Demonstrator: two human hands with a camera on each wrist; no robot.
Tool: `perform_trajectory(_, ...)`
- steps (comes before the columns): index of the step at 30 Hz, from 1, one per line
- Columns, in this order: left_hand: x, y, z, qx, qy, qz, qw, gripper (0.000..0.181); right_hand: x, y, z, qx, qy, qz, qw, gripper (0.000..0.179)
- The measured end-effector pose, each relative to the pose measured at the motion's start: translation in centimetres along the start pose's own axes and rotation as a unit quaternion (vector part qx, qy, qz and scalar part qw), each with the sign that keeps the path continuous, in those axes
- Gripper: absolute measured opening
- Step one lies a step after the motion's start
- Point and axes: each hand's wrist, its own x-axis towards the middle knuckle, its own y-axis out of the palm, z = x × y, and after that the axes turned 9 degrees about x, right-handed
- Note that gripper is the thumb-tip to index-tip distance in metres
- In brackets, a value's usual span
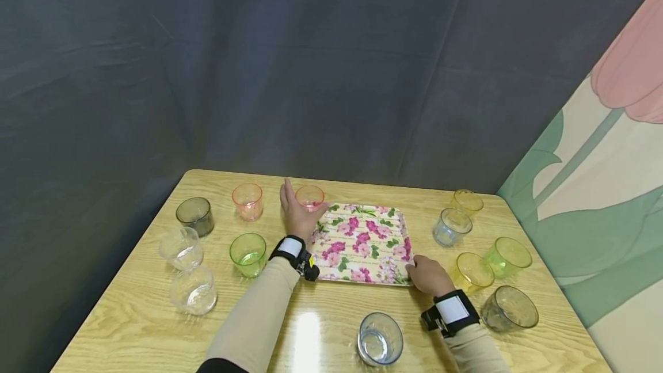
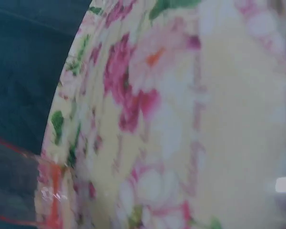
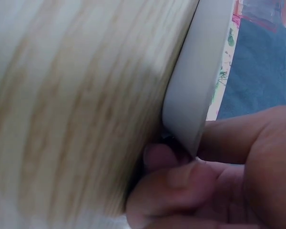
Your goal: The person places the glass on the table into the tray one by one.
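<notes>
Left side: five on the counter (image 1: 119, 327): rear clear glass (image 1: 181, 248), front clear glass (image 1: 193, 292), smoke-grey glass (image 1: 197, 217), pink tumbler (image 1: 247, 203), green tumbler (image 1: 248, 256).
Left hand: your left hand (image 1: 300, 216) is at the far left corner of the floral tray (image 1: 362, 243); fingers straight, spread wide, no grip visible. Can't tell if it touches the tray.
Pink by your thumb: second pink tumbler (image 1: 311, 196), just beyond your left hand. Probably rigid, light, slick; take it round the side wall.
Tray place: mid-counter, between your hands, no glass standing on its middle. Can't tell if any edge is raised.
Tray handling: likely light and stiff, glossy face probably slippery under a flat palm. Best hold is opposite rims, fingers under, thumb over.
Near middle: one bluish clear tumbler (image 1: 380, 341), on your side of the tray.
Right hand: your right hand (image 1: 429, 276) has its fingers narrow, pinching the tray's near right corner.
Right side: five: short clear glass (image 1: 452, 228), rear yellow glass (image 1: 467, 203), front yellow glass (image 1: 471, 274), lime-green glass (image 1: 509, 259), dark grey glass (image 1: 509, 311). Treat all as breakable.
Counts: 1 tray; 4 clear, 2 grey, 2 pink, 2 green, 2 yellow.
</notes>
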Motion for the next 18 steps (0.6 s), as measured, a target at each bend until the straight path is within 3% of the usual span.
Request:
perform_trajectory(5,-0.9,0.1,-1.6,-0.060,0.051,-0.027,0.9965,0.110,0.0,0.0,-0.1,0.003,0.000,0.001,1.0000,0.023)
perform_trajectory(11,-3.3,-1.1,-3.7,-0.104,0.112,0.007,0.9882,0.081,-0.2,0.1,-0.1,0.006,0.000,0.009,0.9999,0.024)
perform_trajectory(15,-5.4,-2.6,-4.7,-0.105,0.132,0.080,0.9824,0.062,-0.3,-0.1,-0.1,0.012,-0.005,0.007,0.9999,0.023)
perform_trajectory(16,-5.9,-3.0,-4.8,-0.108,0.134,0.111,0.9787,0.059,-0.3,-0.1,0.0,0.013,-0.007,0.006,0.9999,0.023)
perform_trajectory(18,-7.0,-3.8,-4.7,-0.118,0.144,0.189,0.9642,0.056,-0.3,-0.2,0.0,0.012,-0.012,0.004,0.9998,0.023)
